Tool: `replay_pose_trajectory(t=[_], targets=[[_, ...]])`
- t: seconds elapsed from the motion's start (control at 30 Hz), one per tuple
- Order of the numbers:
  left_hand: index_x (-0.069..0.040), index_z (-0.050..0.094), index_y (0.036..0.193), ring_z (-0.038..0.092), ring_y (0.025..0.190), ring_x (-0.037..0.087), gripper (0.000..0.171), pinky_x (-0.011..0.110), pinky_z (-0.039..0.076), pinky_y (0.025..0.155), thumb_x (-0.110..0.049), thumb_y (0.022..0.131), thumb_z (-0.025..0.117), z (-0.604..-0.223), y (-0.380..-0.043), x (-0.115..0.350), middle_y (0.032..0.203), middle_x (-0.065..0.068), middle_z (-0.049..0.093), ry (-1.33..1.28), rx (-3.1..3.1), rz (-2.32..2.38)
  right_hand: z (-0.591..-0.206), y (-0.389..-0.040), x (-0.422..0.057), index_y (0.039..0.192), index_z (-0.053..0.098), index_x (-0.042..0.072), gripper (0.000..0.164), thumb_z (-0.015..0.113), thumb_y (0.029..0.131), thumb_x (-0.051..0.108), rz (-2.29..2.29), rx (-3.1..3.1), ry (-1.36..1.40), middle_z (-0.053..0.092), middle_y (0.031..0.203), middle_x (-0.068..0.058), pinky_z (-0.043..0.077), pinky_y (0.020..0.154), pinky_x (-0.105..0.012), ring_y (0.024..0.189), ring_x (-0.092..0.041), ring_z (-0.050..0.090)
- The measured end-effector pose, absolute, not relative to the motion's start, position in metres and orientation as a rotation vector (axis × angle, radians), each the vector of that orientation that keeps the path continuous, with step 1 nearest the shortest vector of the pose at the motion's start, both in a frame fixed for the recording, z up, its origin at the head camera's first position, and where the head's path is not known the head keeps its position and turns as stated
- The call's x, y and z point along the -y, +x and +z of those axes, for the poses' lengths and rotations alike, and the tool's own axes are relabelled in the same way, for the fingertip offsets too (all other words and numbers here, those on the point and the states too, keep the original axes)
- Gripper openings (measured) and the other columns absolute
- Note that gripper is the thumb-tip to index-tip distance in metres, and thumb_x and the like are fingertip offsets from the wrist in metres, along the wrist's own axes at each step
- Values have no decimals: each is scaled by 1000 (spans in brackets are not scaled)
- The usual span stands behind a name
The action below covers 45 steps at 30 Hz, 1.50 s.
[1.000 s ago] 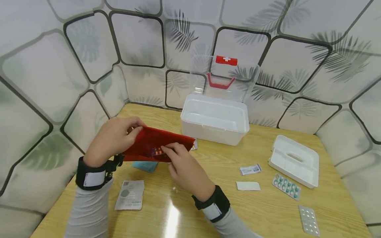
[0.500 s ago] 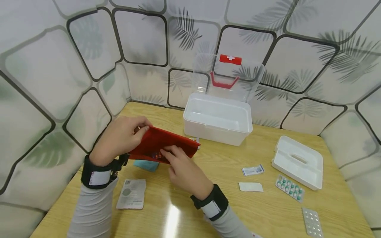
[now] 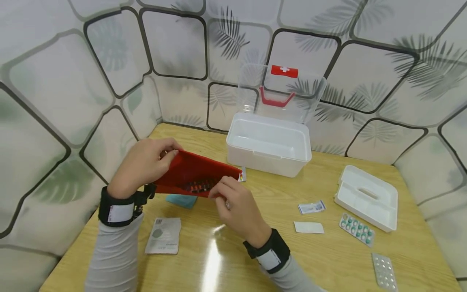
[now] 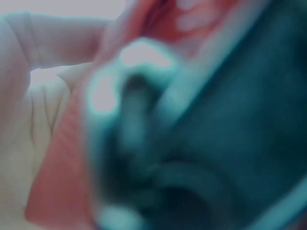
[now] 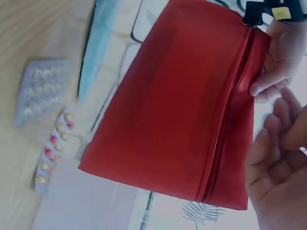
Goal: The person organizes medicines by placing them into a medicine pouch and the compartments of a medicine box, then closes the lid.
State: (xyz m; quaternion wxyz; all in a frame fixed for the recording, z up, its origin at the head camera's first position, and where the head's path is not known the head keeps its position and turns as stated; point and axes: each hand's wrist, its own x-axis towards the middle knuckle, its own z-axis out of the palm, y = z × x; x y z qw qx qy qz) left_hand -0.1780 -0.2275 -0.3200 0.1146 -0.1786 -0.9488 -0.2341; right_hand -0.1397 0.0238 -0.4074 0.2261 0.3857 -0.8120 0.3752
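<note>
A red zip pouch (image 3: pixel 195 164) is held up on the left side, its mouth turned toward me. My left hand (image 3: pixel 144 166) pinches its upper left corner between thumb and fingers. Inside the pouch lies a dark blister pack (image 3: pixel 200 186) with orange-red pills. My right hand (image 3: pixel 238 209) is at the pouch's near lip, close to the right end, fingertips right at the edge. In the right wrist view its loosely bent fingers (image 5: pixel 264 148) show nothing between them, and the pouch's zip runs beside them. The left wrist view is mostly blocked by a blurred dark object.
Behind stands a white first-aid box (image 3: pixel 268 142) with its clear lid up. Rightward lie a white tray (image 3: pixel 368 198), small packet (image 3: pixel 311 207), white strip (image 3: pixel 309 227), green-white blister pack (image 3: pixel 356 229) and silver blister pack (image 3: pixel 384 271). A teal packet (image 3: pixel 181 200) and printed sachet (image 3: pixel 164 236) are near the left hand.
My right hand has drawn back out of the pouch, toward the right, leaving the blister pack inside and more of it showing. My left hand keeps its hold on the pouch.
</note>
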Motion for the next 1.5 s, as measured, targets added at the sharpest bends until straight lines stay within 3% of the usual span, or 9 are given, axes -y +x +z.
replay_pose_trajectory(t=[0.1, 0.3, 0.4, 0.63, 0.83, 1.0, 1.13, 1.3, 1.5], targets=[[-10, 76, 108, 50, 58, 19, 19, 34, 38, 55, -11, 98, 59, -320, -177, 229, 63, 0, 61, -484, 2789, -687, -413, -138, -24, 75, 65, 16, 28, 51, 84, -7, 1023, 2214, 1090, 54, 75, 9, 37, 59, -12, 65, -3, 46], [-10, 75, 111, 53, 60, 20, 22, 35, 39, 55, -15, 100, 57, -321, -173, 233, 67, 1, 64, -406, 2774, -688, -420, -131, -18, 71, 65, 17, 27, 54, 83, -5, 953, 2335, 1119, 56, 73, 12, 37, 56, -10, 63, 1, 48], [-10, 74, 112, 44, 54, 19, 22, 34, 33, 51, -14, 101, 56, -322, -172, 235, 57, -1, 53, -392, 2758, -675, -421, -127, -17, 72, 66, 18, 26, 57, 85, -2, 894, 2439, 1113, 57, 74, 12, 41, 59, -12, 66, 1, 51], [-11, 74, 114, 39, 50, 18, 23, 33, 29, 48, -15, 102, 55, -319, -173, 240, 52, -2, 43, -384, 2748, -675, -435, -134, -22, 89, 72, 14, 11, 63, 86, 8, 569, 2757, 983, 64, 87, 2, 47, 57, -25, 76, -13, 60], [-10, 74, 113, 41, 50, 18, 22, 33, 30, 47, -15, 101, 55, -319, -172, 242, 50, -3, 44, -372, 2761, -673, -456, -150, -29, 103, 74, 7, 19, 71, 86, 14, 454, 2911, 792, 62, 91, -8, 48, 57, -32, 76, -21, 57], [-10, 73, 114, 40, 49, 18, 23, 33, 29, 47, -15, 102, 55, -319, -173, 242, 50, -2, 43, -369, 2768, -690, -462, -146, -17, 103, 74, 9, 18, 70, 86, 13, 432, 2794, 1055, 66, 99, -4, 54, 76, -30, 90, -19, 61], [-10, 74, 113, 43, 52, 18, 22, 34, 32, 50, -15, 101, 56, -319, -176, 241, 51, -2, 47, -382, 2753, -694, -466, -127, 8, 105, 72, 15, 16, 67, 90, 16, 415, 2676, 1360, 65, 105, 3, 50, 92, -26, 100, -13, 61], [-11, 74, 113, 44, 53, 19, 22, 35, 33, 52, -16, 102, 56, -320, -177, 241, 52, -2, 49, -386, 2765, -703, -472, -102, 36, 129, 64, 24, 36, 65, 94, 26, 391, 2678, 1583, 59, 129, 7, 48, 96, -21, 112, -8, 57], [-11, 74, 113, 43, 51, 19, 22, 35, 33, 51, -17, 102, 55, -321, -178, 242, 52, -2, 47, -407, 2768, -694, -477, -89, 48, 142, 58, 31, 49, 67, 94, 28, 215, 2671, 1628, 56, 142, 7, 46, 81, -18, 104, -11, 53]])
